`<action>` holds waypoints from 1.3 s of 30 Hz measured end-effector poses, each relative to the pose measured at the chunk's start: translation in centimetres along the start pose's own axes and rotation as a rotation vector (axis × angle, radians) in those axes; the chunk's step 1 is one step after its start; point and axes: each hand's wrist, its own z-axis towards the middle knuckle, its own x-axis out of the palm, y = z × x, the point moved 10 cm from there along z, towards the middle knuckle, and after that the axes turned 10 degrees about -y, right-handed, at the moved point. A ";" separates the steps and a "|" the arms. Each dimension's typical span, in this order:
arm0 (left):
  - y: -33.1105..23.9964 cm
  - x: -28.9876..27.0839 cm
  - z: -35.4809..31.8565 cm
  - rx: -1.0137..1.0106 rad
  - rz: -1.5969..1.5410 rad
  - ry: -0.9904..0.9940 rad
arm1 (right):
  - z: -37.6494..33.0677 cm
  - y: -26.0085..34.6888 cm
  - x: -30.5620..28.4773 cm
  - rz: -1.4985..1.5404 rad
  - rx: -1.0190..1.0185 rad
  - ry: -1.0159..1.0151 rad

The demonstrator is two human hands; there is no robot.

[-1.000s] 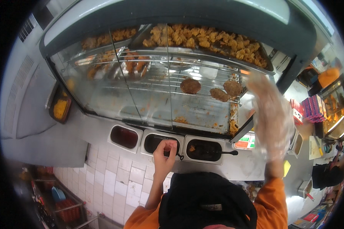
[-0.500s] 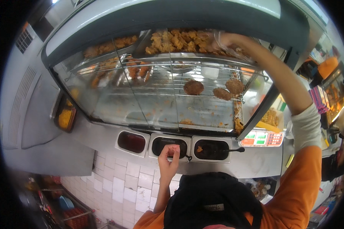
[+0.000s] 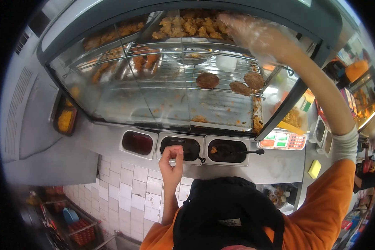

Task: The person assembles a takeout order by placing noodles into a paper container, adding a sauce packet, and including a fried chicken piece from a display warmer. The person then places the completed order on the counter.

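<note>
My right hand [image 3: 250, 35], loosely wrapped in clear plastic, reaches into the upper part of the glass display case [image 3: 154, 118]. Its fingertips are beside the right end of a tray heaped with fried chicken pieces [image 3: 191, 25]. Plastic and blur hide whether the fingers grip a piece. My left hand [image 3: 172, 160] is bare and hovers at the front edge of the middle sauce pan [image 3: 188, 146]. Its thumb and fingers are curled together; anything between them is too small to make out.
Below the tray, a wire rack holds several brown patties [image 3: 207, 80] and a white container [image 3: 226, 63]. A red-sauce pan [image 3: 136, 142] and a dark pan [image 3: 227, 152] with a black-handled utensil flank the middle one. A scale [image 3: 281, 139] and a yellow sponge [image 3: 314, 168] are at right.
The view has shifted slightly. My right hand has turned at the tray, and more of its clear plastic shows. My left hand keeps its curled pose by the middle pan.
</note>
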 end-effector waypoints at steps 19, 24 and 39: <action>-12.9 2.6 16.5 0.649 0.449 -0.804 | -35.0 -15.6 13.4 0.595 0.864 0.405; -13.6 3.7 15.4 0.790 0.474 -0.828 | -41.3 -17.2 21.1 0.583 0.946 0.430; -15.5 17.3 6.6 0.747 0.370 -0.705 | -47.1 -20.5 26.7 0.578 1.045 -0.048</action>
